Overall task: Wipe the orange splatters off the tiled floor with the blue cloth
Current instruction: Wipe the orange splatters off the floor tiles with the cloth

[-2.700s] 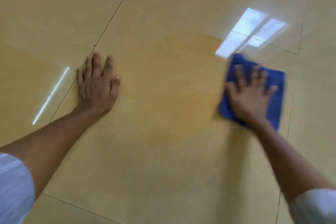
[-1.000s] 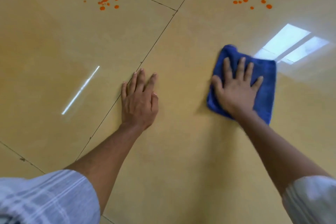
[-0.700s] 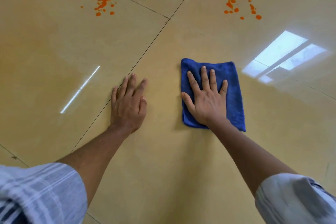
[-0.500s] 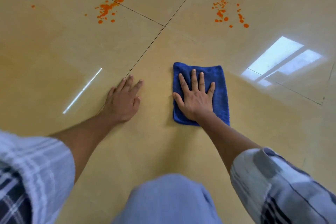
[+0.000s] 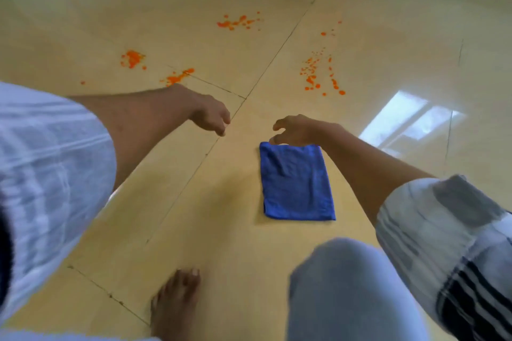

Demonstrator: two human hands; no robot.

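The folded blue cloth (image 5: pixel 297 181) lies flat on the tiled floor (image 5: pixel 194 230), its long axis running near to far toward the orange splatters (image 5: pixel 318 75), which lie well beyond its far edge. The right hand (image 5: pixel 297 130) hovers at that far edge, fingers loosely curled and holding nothing; the left hand (image 5: pixel 212 116) hangs likewise. The glossy tile looks slippery, so a bare foot (image 5: pixel 176 304) or a loose grab could skid the cloth and smear the orange.

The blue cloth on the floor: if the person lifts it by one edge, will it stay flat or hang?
The blue cloth looks soft and folded, so it would probably droop and unfold. On the glossy tiled floor it likely slides easily when pushed.
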